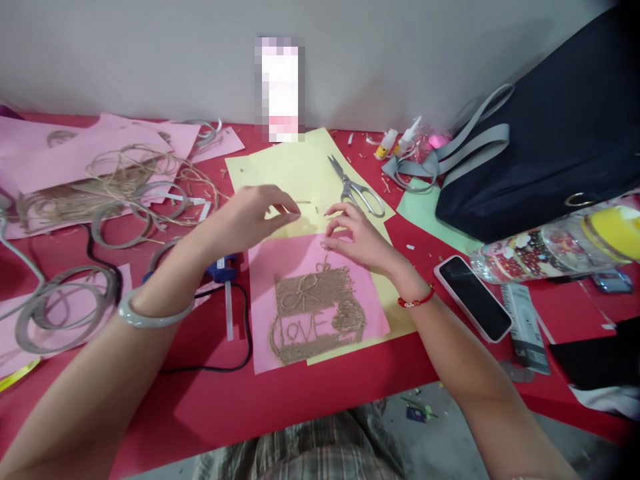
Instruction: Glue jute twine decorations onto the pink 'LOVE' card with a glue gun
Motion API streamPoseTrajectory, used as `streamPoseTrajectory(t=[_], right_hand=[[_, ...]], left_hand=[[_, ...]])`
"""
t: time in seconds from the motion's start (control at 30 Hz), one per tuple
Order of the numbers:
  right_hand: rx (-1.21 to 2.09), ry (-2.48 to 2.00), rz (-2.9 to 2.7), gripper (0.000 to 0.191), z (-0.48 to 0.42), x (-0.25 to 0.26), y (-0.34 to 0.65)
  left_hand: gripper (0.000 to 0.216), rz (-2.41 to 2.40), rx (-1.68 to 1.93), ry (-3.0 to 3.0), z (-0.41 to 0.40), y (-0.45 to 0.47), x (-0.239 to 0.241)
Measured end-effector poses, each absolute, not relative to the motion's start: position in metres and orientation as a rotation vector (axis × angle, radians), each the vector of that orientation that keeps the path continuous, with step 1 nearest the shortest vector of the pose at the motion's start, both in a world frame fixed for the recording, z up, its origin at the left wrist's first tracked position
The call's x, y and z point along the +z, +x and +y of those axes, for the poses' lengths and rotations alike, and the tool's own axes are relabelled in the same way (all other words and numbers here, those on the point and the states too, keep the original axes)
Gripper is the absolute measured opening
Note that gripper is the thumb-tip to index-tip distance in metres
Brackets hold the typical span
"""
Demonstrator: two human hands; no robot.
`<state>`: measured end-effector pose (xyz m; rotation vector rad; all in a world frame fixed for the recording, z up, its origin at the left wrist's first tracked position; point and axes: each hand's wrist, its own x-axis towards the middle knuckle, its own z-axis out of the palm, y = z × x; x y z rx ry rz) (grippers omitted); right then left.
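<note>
A pink sheet (260, 267) carries a picture in brown twine (300, 290), with bows, a heart and the word LOVE. My left hand (267, 207) is above the sheet's top edge, its thumb and fingertips drawn together; whatever they hold is too small to make out. Over the sheet's upper right, my right hand (353, 233) has its thumb and forefinger close together at the top of a thin twine strand (326, 257) above a small bow. Beyond my right hand, metal scissors (357, 190) lie slightly spread on yellow paper (280, 170).
A blue glue gun (223, 270) and its black cord lie left of the sheet. Farther left are loose twine (120, 180) and tape rings (123, 223). On the right are a phone (473, 297), a bottle (550, 250), a dark bag (545, 133) and small glue bottles (387, 143).
</note>
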<state>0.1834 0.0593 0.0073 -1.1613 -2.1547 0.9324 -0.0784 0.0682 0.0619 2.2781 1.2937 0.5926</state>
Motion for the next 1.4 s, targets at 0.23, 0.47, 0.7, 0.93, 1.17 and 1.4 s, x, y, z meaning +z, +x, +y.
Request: streamPoseTrajectory(t=[0.23, 0.47, 0.7, 0.93, 1.17, 1.4], right_hand=[[0.887, -1.26, -2.061, 0.034, 0.067, -0.001, 0.185], [0.87, -1.245, -2.108, 0.043, 0.063, 0.004, 0.181], [1.013, -1.199, -2.007, 0.053, 0.063, 0.009, 0.182], [1.309, -1.039, -1.814, 0.052, 0.063, 0.017, 0.182], [1.043, -1.132, -1.831, 0.061, 0.068, 0.009, 0.186], [0.79, -1.231, -2.012, 0.064, 0.068, 0.0, 0.183]], left_hand=[[0.037, 1.186, 0.445, 2.359, 0.064, -0.073, 0.051], [0.035, 1.164, 0.424, 2.412, 0.061, -0.068, 0.046], [0.034, 1.182, 0.251, 2.425, 0.057, -0.06, 0.043], [0.032, 1.131, 0.311, 2.406, 0.048, -0.045, 0.038], [0.019, 1.264, 0.283, 2.243, 0.041, -0.036, 0.047], [0.017, 1.369, 0.326, 2.266, 0.048, -0.047, 0.047]])
